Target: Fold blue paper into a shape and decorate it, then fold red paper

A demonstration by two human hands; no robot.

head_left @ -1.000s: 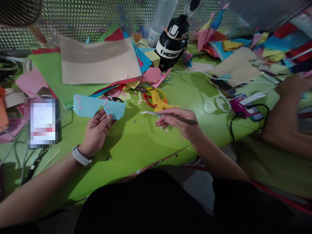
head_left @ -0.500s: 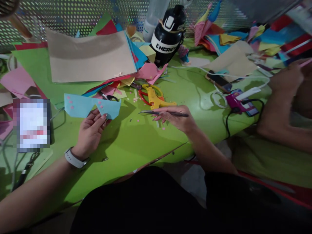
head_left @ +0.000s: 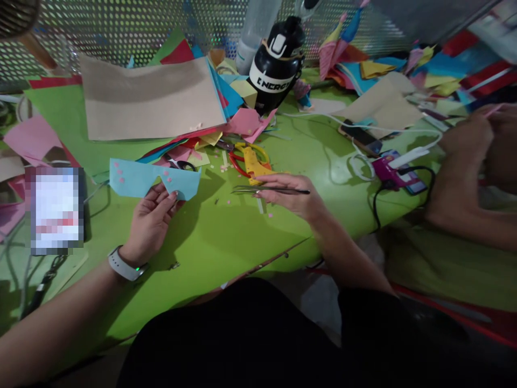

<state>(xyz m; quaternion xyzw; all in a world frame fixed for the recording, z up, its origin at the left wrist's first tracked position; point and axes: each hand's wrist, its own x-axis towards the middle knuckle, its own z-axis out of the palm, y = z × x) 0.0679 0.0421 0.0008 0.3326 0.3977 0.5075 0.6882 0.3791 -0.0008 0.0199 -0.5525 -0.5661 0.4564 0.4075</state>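
Note:
A light-blue paper cutout [head_left: 135,180], shaped like a mask with a notch in its lower edge, is pinched between the thumb and fingers of my left hand [head_left: 155,213]. Small pink paper bits show on both of its halves. My right hand [head_left: 293,196] holds metal tweezers [head_left: 278,189] level, their tips pointing left toward the cutout but apart from it. Just behind the tweezers lie a yellow glue gun [head_left: 254,164] and scissors with red and yellow handles [head_left: 236,161]. Tiny pink scraps [head_left: 229,202] are scattered on the green table [head_left: 226,237].
Large paper sheets [head_left: 153,102] are stacked at the back left beside a black bottle [head_left: 270,70]. A phone [head_left: 56,210] lies at the left. On the right are a purple power adapter [head_left: 390,171] with cables and another person's arm [head_left: 460,178].
The tweezers' tips have spread slightly apart, and my right hand has shifted a little. My left hand still holds the blue cutout in nearly the same place. The view has moved slightly.

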